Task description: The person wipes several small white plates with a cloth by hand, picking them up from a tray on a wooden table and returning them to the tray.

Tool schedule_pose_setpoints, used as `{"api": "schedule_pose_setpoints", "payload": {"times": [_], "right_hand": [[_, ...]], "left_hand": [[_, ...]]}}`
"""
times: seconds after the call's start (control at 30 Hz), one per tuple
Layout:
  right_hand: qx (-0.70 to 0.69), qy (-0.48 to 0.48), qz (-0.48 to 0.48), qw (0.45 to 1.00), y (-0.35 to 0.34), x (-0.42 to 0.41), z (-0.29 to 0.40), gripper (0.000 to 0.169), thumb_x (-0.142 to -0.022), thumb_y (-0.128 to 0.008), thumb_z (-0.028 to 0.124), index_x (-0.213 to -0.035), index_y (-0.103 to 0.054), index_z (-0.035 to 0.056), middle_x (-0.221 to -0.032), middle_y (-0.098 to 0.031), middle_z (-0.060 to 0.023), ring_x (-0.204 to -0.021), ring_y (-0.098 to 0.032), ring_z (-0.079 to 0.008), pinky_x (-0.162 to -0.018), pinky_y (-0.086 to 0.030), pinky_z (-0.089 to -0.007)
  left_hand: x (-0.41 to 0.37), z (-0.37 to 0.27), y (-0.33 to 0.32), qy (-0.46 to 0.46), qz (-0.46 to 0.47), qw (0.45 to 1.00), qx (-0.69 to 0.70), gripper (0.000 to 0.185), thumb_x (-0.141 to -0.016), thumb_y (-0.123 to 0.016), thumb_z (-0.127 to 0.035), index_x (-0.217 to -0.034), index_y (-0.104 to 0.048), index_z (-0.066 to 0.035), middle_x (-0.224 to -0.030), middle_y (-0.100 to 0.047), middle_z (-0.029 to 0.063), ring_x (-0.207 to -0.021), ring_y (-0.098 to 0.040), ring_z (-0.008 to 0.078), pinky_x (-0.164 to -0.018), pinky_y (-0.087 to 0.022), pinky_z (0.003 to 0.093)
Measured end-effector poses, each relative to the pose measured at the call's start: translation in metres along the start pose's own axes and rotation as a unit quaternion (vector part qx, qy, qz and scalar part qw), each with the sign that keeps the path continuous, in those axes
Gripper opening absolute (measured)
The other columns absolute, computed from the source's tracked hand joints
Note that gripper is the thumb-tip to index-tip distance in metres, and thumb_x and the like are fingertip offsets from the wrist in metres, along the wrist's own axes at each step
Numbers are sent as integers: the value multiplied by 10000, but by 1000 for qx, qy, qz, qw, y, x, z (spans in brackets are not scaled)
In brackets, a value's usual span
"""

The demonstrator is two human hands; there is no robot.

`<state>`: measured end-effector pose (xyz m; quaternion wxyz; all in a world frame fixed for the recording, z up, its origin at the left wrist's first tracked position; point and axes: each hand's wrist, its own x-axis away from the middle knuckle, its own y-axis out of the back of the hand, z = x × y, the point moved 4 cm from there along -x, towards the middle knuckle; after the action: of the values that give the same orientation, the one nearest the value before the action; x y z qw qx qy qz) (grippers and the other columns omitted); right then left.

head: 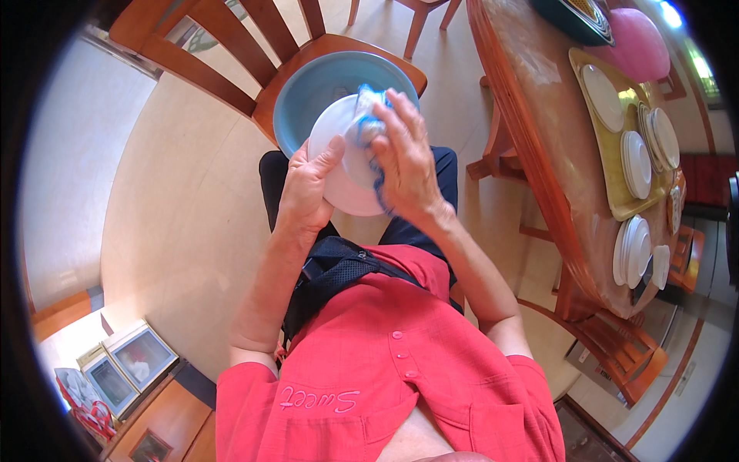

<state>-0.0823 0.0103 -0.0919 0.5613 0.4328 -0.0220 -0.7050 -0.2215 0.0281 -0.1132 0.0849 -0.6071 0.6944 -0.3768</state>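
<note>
My left hand (pixel 309 183) grips a white plate (pixel 339 173) by its left edge, with the thumb over the face. Against the plate's right side my right hand (pixel 407 156) presses a white cloth with blue edging (pixel 368 107); the cloth is bunched under the fingers and partly blurred. The plate is tilted above my lap and overlaps the near rim of a blue-grey plastic basin (pixel 300 92). That basin rests on the seat of a wooden chair (pixel 418 75). A small dark shape in the basin is too unclear to name.
At the right stands a wooden table (pixel 537 133) under a clear cover. It bears a yellow tray (pixel 620 199) with stacked white plates (pixel 635 164), another plate stack (pixel 632 251), a dark green basin (pixel 568 23) and a pink round object (pixel 635 46). A wooden chair (pixel 618 352) stands at lower right.
</note>
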Motion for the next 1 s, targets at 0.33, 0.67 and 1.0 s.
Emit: {"api": "schedule_pose_setpoints", "payload": {"times": [0.33, 0.67, 1.0], "right_hand": [[-103, -163, -14, 981, 1, 23, -27, 451, -935, -406, 295, -1304, -388, 37, -1368, -287, -203, -1243, -332, -353, -994, -321, -378], [-266, -400, -28, 877, 25, 1, -37, 405, -934, -428, 310, -1196, -471, 4, -1109, -535, -148, -986, -547, -226, -837, -447, -319], [-606, -473, -10, 639, 24, 30, -72, 487, -658, -498, -84, -1138, -496, -3, -990, -597, -115, -869, -610, -205, -801, -507, -327]], "left_hand": [[-9, -12, 9, -45, -38, 998, 6, 388, -813, -654, -155, -1127, -503, 14, -1023, -597, 93, -915, -575, 174, -809, -464, 307], [20, -2, -28, -21, 121, 968, -221, 323, -823, -635, -144, -1105, -553, -9, -981, -615, 70, -888, -574, 138, -804, -464, 281], [35, 8, -59, -387, 281, 506, -718, 368, -744, -622, -87, -1110, -588, -120, -1120, -585, 83, -1103, -508, 284, -978, -344, 428]]}}
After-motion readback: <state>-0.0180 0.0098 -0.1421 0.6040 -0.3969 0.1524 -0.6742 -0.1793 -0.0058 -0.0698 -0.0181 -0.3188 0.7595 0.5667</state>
